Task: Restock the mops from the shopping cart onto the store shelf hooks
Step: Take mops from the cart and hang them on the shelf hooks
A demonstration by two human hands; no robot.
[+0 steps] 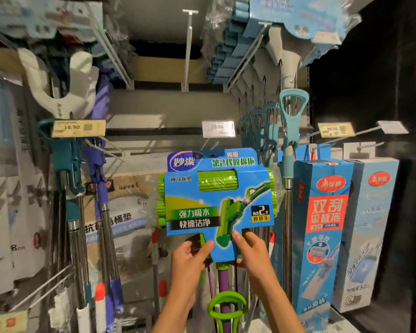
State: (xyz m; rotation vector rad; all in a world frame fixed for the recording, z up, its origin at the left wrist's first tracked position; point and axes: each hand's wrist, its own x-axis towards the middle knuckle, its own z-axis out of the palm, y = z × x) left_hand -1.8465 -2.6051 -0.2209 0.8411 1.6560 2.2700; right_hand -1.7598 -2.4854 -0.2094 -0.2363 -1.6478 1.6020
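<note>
Store shelf (168, 102) backs both hands (226, 255) gripping green mop (216, 200).

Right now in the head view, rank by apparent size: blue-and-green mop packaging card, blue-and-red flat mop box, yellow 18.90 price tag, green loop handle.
1. Blue-and-green mop packaging card, closest to the camera, so unsure against 2.
2. Blue-and-red flat mop box.
3. Yellow 18.90 price tag and green loop handle look alike.
</note>
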